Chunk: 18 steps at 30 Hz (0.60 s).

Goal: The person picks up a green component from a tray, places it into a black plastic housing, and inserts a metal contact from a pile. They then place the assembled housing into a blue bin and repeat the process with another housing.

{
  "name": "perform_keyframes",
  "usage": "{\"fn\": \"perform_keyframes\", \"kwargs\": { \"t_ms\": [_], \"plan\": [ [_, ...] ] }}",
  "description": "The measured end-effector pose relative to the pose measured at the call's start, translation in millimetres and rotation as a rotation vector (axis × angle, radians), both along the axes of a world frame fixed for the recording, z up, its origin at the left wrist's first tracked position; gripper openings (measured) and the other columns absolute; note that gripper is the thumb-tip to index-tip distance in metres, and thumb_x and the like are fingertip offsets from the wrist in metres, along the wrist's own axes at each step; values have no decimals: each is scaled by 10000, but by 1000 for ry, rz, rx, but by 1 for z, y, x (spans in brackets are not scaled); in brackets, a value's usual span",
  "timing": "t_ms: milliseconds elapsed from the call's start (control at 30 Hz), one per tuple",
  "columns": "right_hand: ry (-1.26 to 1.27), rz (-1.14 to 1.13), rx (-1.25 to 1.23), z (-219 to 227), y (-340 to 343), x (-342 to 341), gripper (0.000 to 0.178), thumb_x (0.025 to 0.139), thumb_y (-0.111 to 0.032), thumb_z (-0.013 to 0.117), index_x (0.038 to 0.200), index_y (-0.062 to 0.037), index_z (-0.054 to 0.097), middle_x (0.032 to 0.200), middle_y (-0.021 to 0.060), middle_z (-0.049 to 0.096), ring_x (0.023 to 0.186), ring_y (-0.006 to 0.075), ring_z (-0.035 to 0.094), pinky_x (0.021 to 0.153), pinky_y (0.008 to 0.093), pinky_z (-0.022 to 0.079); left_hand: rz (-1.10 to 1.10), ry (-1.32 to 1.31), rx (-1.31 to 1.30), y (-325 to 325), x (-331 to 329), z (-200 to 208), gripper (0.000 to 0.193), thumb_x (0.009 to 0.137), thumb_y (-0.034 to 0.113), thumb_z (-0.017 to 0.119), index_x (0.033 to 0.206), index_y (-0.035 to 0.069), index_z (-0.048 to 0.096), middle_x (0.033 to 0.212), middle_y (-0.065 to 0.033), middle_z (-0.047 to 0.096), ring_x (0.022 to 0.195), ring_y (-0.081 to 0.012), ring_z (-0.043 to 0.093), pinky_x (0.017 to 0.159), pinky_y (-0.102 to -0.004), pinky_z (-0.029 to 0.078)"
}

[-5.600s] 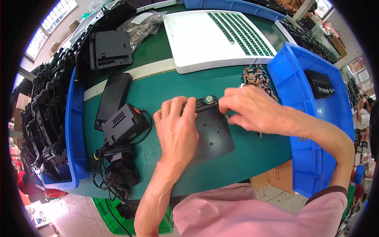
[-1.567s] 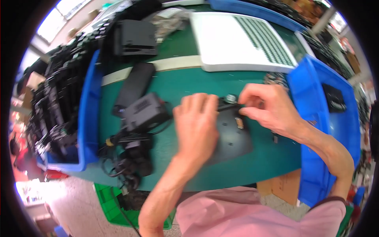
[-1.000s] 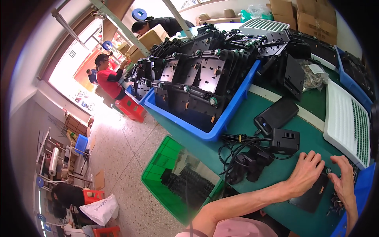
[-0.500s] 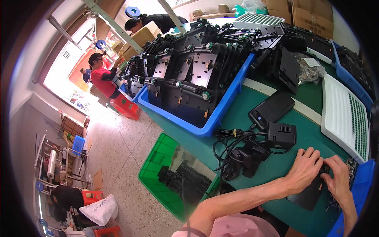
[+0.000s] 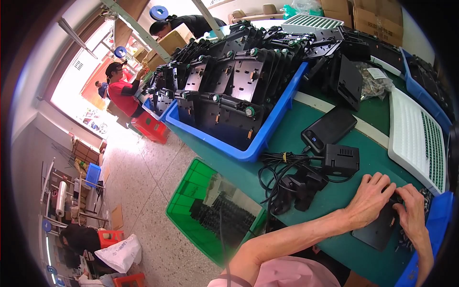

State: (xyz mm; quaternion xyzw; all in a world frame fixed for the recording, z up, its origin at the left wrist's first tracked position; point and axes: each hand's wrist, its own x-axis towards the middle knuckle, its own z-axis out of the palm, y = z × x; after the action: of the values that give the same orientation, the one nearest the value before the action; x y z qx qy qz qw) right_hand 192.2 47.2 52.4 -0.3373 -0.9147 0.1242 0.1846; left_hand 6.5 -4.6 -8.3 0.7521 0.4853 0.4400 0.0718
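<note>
The panel (image 5: 375, 233) is black (the tabletop (image 5: 375, 163) green).

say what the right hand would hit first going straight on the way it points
Likely the left hand, close ahead of the right hand by the black plate; their depth gap is unclear.

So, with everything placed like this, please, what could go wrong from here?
The left forearm passes near the bundled black cables and might snag one. Loose small parts lie close beside the black plate and right hand, so a careless sweep could scatter them. In the blue bin, black panels rise well above the rim, so a bump could perhaps make them slide or scratch each other.
</note>
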Motion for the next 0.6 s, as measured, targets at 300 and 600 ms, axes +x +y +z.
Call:
{"fn": "perform_keyframes", "kwargs": {
  "t_ms": [300,600],
  "plan": [
    [8,-68,91,10,27,48,377,686,57,638,1057,48,571,942,202,554,849,405,560,722,428,437,127,-197,12,-4,-5,6,459,867,62,655,1298,-21,519,1139,-147,529,1068,-315,509,883,-427,411],
    [41,-417,127,91,22,103,318,831,-106,664,1127,12,666,1054,142,690,991,294,656,896,368,500,170,49,-45,1,-17,9,386,920,196,597,1278,60,553,1153,-149,612,1051,-346,558,881,-484,426]
  ]
}}
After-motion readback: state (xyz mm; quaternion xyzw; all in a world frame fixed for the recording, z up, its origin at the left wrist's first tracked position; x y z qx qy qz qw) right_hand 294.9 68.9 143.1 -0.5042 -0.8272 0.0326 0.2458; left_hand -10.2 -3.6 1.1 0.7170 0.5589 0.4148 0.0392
